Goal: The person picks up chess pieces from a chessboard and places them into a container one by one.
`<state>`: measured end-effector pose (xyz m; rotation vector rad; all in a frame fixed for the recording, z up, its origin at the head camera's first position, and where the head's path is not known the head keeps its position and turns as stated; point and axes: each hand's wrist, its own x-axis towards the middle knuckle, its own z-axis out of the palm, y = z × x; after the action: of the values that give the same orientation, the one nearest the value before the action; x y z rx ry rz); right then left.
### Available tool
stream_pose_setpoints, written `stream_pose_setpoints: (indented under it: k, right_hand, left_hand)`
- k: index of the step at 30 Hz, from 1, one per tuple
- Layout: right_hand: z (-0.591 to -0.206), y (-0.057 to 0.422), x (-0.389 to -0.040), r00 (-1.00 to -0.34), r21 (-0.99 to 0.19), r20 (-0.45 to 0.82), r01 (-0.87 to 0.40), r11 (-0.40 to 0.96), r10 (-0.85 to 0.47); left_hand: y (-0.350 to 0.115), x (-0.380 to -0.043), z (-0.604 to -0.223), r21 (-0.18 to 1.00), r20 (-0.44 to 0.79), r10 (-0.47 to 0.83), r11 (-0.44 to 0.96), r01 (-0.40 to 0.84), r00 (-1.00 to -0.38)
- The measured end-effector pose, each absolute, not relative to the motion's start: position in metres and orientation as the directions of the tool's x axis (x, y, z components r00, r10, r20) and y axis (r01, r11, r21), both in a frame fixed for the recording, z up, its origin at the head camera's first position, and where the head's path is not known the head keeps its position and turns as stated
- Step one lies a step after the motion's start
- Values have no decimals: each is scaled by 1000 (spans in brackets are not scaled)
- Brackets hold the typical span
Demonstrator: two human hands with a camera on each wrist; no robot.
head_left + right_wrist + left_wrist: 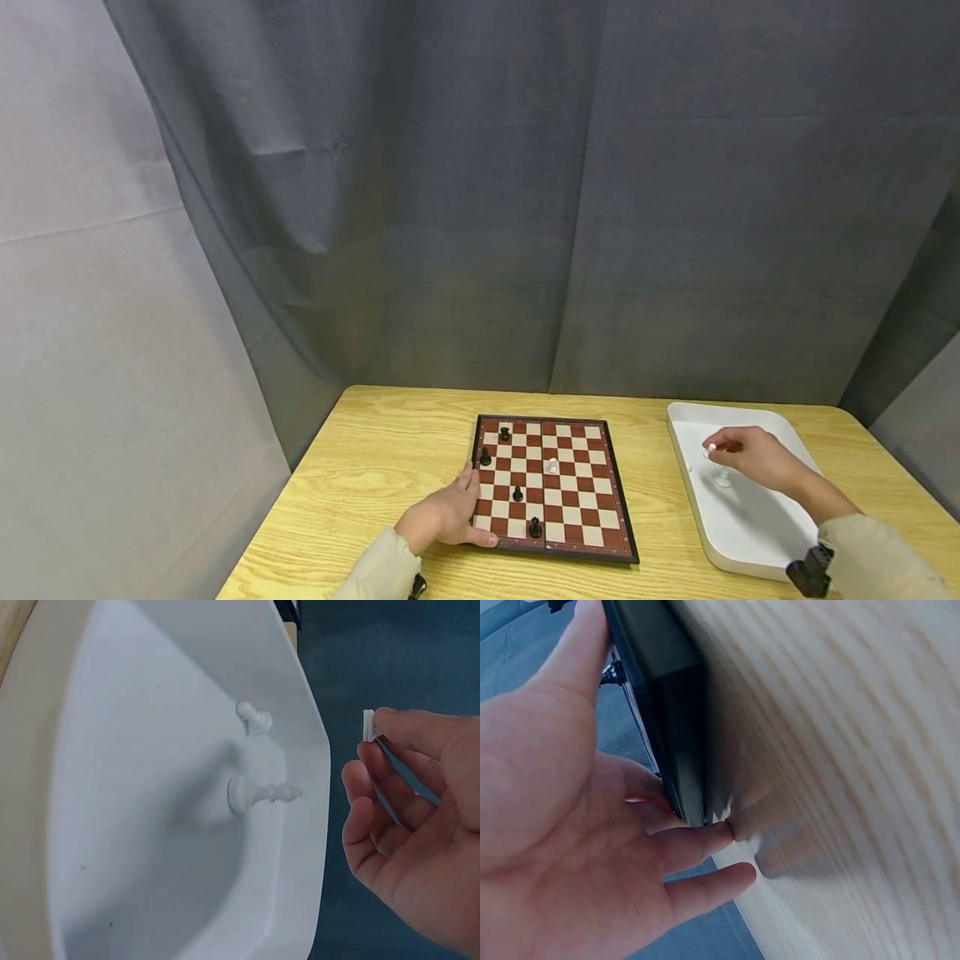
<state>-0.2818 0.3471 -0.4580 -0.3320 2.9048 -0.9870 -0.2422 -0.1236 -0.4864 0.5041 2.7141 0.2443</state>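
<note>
My left hand (447,510) rests against the left edge of the chessboard (585,560), thumb at its near corner. In the left wrist view, its extended fingers (705,892) lie along the dark board side (671,712). Over the white tray (765,554), my right hand (757,457) pinches a small white chess piece (368,726) between thumb and fingertips; mostly its base shows. Below stands a taller white chess piece (262,793) in the tray, with a smaller white piece (253,718) near the wall.
Several black chess pieces, including one near the front edge (535,527) and one at the back (504,434), stand on the board's left half. A white piece (552,466) stands near its middle. Grey curtains (480,208) hang behind the wooden table (360,450).
</note>
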Motion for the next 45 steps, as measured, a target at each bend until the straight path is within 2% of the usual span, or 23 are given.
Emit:
stream_pose_setpoints:
  k: [27,35,45]
  right_hand:
    - [-467,372,-276,-977,-593,39,-192,782,-210]
    - [-460,356,-276,-973,-604,39,-204,771,-227]
    - [-452,315,-282,-955,-612,90,-277,740,-283]
  left_hand:
    - [-122,-244,-488,223,-340,367,926,305,-866]
    - [-122,-244,-489,215,-349,358,930,298,-866]
    - [-122,-244,-488,213,-340,362,928,304,-868]
